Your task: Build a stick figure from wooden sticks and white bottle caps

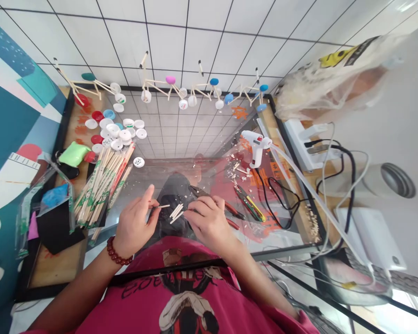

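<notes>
My left hand [137, 222], a dark red bead bracelet at its wrist, pinches a short wooden stick [164, 206] between thumb and finger. Several more short wooden sticks [176, 212] lie in a small group on the glass tabletop between my hands. My right hand [209, 221] is closed at the fingertips on the end of the lowest stick of that group. Black-jawed pliers [199, 191] lie partly beneath this hand, their red handles coming out on its right. Beside the handles rests a green and yellow utility knife [250, 204].
A white glue gun [256, 147] with its black cord stands at the right, near wood scraps [242, 170]. Wrapped chopsticks [104, 183] and loose bottle caps [114, 132] lie left. Several stick-and-cap figures [163, 87] line the back edge. A power strip [304, 144] sits right.
</notes>
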`<action>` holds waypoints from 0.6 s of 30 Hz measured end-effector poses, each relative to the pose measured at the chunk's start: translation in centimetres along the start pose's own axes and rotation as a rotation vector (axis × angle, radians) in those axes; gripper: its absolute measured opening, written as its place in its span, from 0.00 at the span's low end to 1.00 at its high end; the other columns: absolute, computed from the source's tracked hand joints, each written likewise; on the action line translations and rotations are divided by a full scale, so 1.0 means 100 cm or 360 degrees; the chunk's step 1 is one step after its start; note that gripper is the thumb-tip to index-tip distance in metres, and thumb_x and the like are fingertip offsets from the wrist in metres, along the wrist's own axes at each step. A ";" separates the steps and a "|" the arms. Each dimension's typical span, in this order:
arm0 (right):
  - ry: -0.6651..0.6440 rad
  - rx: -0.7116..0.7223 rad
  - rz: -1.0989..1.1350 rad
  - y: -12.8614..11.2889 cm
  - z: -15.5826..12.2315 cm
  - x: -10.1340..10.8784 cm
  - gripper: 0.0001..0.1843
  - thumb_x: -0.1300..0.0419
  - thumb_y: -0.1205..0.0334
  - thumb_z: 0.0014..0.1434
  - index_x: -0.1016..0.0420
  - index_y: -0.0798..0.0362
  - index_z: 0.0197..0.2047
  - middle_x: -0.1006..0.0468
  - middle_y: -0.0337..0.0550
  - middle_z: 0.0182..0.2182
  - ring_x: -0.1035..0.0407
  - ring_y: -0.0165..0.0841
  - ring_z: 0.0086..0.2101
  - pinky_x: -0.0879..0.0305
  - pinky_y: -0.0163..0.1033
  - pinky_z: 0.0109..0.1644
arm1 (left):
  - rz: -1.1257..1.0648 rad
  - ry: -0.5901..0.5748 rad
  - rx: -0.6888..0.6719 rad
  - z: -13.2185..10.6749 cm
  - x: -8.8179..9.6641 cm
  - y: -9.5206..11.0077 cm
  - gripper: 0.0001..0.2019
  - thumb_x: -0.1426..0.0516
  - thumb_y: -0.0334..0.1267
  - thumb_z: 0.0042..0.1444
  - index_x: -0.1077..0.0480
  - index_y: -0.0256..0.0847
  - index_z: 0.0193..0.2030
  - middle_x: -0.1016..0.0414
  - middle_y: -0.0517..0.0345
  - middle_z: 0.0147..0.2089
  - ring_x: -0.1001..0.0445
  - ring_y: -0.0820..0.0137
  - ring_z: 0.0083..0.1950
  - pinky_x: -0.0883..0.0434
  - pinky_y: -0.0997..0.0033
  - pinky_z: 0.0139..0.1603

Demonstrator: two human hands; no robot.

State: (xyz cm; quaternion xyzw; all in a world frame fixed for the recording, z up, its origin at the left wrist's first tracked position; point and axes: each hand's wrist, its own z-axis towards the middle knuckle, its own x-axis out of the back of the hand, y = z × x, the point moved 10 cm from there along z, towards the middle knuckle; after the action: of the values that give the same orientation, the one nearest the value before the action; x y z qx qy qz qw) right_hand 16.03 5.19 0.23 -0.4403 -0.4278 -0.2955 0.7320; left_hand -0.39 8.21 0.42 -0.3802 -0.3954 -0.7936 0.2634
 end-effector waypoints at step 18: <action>-0.0036 -0.0065 -0.0125 0.005 -0.003 -0.019 0.18 0.42 0.74 0.63 0.22 0.52 0.54 0.19 0.48 0.45 0.33 0.41 0.46 0.48 0.48 0.51 | -0.0187 -0.0313 0.0169 -0.017 -0.028 0.014 0.39 0.41 0.31 0.63 0.53 0.44 0.77 0.19 0.55 0.41 0.20 0.62 0.41 0.23 0.60 0.45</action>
State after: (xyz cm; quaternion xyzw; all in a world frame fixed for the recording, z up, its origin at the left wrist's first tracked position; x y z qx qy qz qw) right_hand 15.69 5.28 -1.73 -0.4413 -0.4468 -0.3277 0.7059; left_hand 1.54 6.37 -1.92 -0.4180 -0.4824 -0.7444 0.1961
